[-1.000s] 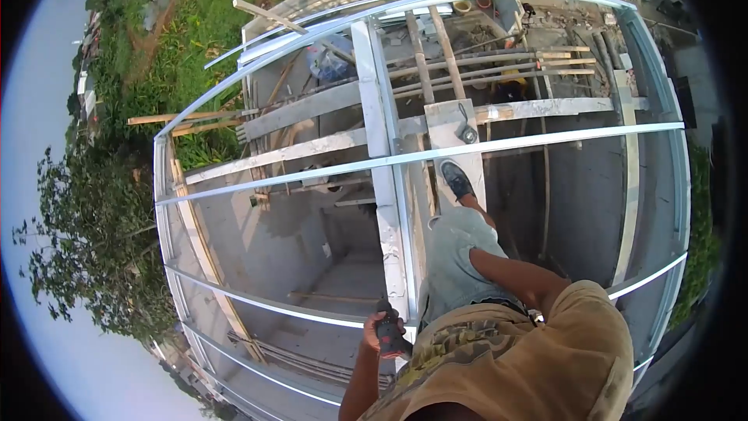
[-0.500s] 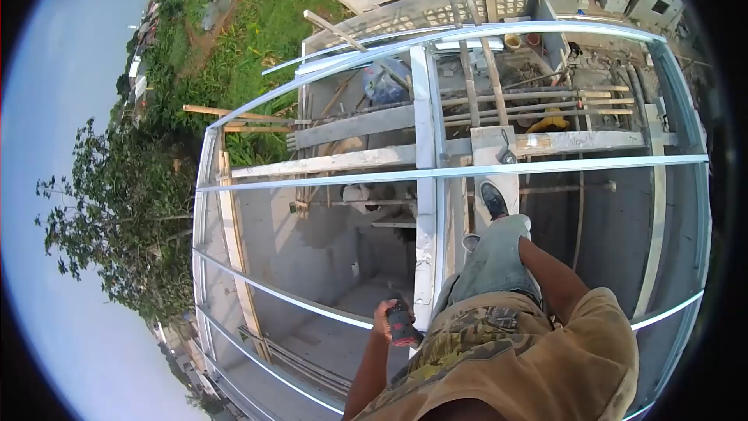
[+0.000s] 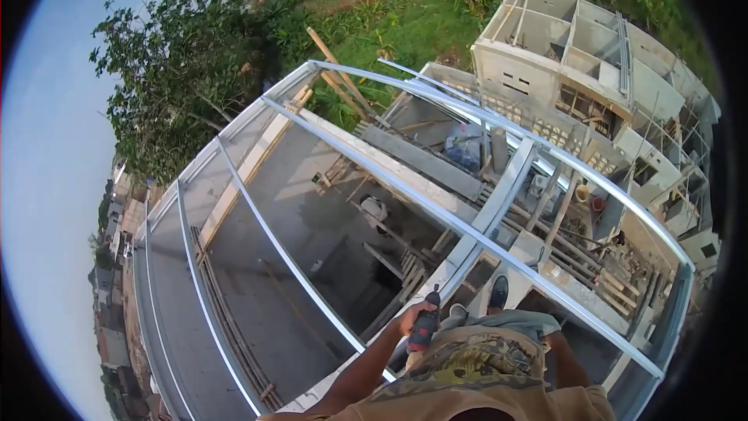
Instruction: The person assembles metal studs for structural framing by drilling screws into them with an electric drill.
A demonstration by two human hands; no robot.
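Note:
My left hand (image 3: 411,316) is closed around a black and red cordless drill (image 3: 423,327), its dark nose turned up and away from me. The drill is beside a pale lengthwise beam (image 3: 450,271), close to my trousers. On the other side, my right arm (image 3: 570,360) reaches down by my thigh; its hand is mostly hidden at the grey-blue trousers (image 3: 518,321), so its fingers do not show. My shoe (image 3: 499,291) stands on a narrow concrete ledge, near a long metal channel (image 3: 389,179) crossing ahead.
Thin metal bars (image 3: 265,222) span deep open rooms on my left. A person (image 3: 374,210) is below. Wooden poles (image 3: 327,82), a bluish plastic bag (image 3: 465,144) and buckets (image 3: 598,203) lie ahead. An unfinished building (image 3: 518,70) and a tree (image 3: 183,70) stand beyond.
My view has swung to the left, so the frame now runs diagonally. The drill has stayed in my left hand, its nose now pointing more upward. My right arm is drawn in closer.

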